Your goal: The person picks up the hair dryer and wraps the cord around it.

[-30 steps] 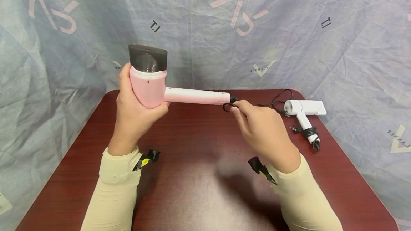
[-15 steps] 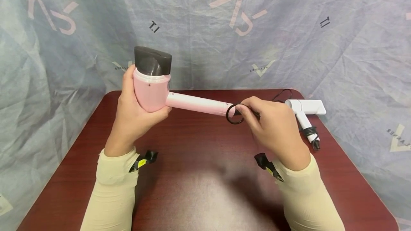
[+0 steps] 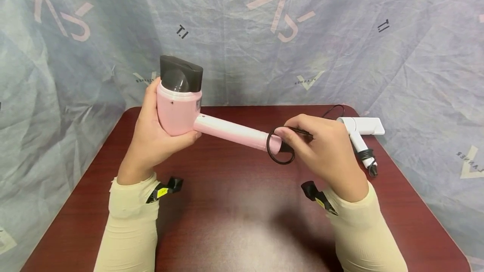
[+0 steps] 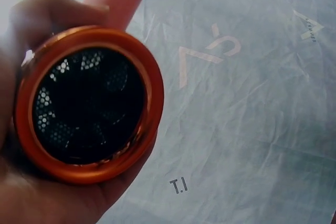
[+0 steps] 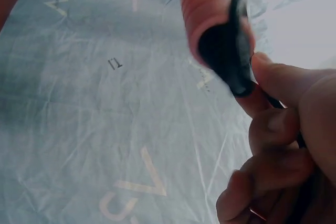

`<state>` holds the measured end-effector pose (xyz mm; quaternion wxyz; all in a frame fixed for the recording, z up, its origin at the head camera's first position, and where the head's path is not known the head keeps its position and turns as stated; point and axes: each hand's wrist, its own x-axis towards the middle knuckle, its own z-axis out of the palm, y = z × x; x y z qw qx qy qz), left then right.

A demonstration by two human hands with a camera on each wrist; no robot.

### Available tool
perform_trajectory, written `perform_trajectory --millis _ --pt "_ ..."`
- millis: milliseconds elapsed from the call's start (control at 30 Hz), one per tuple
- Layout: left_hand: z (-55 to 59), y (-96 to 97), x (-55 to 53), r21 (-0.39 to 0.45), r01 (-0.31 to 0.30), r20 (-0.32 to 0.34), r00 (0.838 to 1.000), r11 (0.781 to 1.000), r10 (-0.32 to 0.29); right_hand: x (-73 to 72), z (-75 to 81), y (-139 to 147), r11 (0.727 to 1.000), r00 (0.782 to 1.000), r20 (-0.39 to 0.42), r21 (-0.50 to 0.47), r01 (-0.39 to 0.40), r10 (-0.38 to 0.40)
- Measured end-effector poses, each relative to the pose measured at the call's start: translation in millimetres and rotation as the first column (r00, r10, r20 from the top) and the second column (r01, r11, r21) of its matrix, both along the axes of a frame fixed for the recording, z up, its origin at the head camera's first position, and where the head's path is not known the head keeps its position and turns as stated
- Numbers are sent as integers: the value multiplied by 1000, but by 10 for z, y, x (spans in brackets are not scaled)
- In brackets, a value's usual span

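on one pink hairdryer (image 3: 177,114), two hands (image 3: 149,144) (image 3: 326,148)

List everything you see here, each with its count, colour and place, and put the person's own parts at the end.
Pink hair dryer: 1, pink, held above the table
Concentrator nozzle: 1, black, on the pink dryer's upper end
Rear ring: 1, orange in the left wrist view, around the dark grille
Power cord: 1, black, looped by the pink dryer's handle end
White hair dryer: 1, white, table's far right
Wound cord: 1, black, around the white dryer's handle
Table: 1, reddish brown, below
Backdrop: 1, grey-blue with printed logos, behind
Wrist cameras: 2, black, at the cuffs
Sleeves: 2, pale yellow, both arms
Left grip: 1, bare, around the pink dryer's body
Right grip: 1, bare, pinching the power cord
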<state>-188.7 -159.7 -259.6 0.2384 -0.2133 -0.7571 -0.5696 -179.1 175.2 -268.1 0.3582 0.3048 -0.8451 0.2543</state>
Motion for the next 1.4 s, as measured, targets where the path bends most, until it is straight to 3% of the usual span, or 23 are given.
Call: perform_trajectory --millis 200,400,600,767,933,1133,1400 --pt "4 -39 1 74 110 -14 994 991 -109 56 42 -14 983 988 52 -120 -141 148" --pt "12 -54 25 134 173 -27 985 976 -170 86 81 -56 957 967 85 -189 -221 240" --pt "9 -64 25 191 196 -44 981 962 -191 56 58 -34 946 954 124 -213 -244 274" --pt "-44 -67 -18 257 222 -39 975 941 -219 -14 18 -26 944 952 107 -196 -264 288" --pt "-36 -23 -4 303 210 -58 978 930 -202 -82 -40 -66 963 966 82 -130 -235 247" --pt "6 31 16 332 204 -112 978 921 -176 -94 -103 -109 983 977 125 -87 -162 172" --pt "13 58 -2 362 175 -114 983 916 -143 -93 -162 -205 964 931 266 -161 -212 250"
